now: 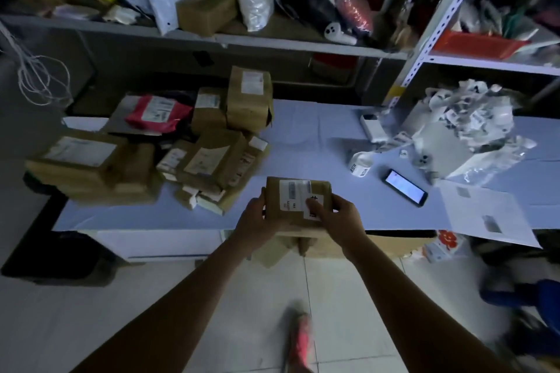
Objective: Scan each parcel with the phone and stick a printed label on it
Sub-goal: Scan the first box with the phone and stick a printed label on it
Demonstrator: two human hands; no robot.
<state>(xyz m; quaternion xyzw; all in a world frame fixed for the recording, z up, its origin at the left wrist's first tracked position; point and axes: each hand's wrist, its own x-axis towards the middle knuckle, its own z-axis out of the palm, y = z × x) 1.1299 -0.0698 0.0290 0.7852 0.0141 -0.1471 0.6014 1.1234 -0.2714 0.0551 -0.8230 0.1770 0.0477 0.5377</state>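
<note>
Your left hand (257,218) grips the parcel (298,200) over the table's (303,130) near edge, right hand (339,218) clasping it, thumb on the label (313,207), parcel pile (181,154) crowding left, phone (406,188) right, tabletop showing between them.

Dim room – metal shelving (424,24), tiled floor (348,297)

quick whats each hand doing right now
left hand: grips the brown parcel by its left edge.
right hand: holds the parcel's right side, thumb pressing on the small white label.
</note>
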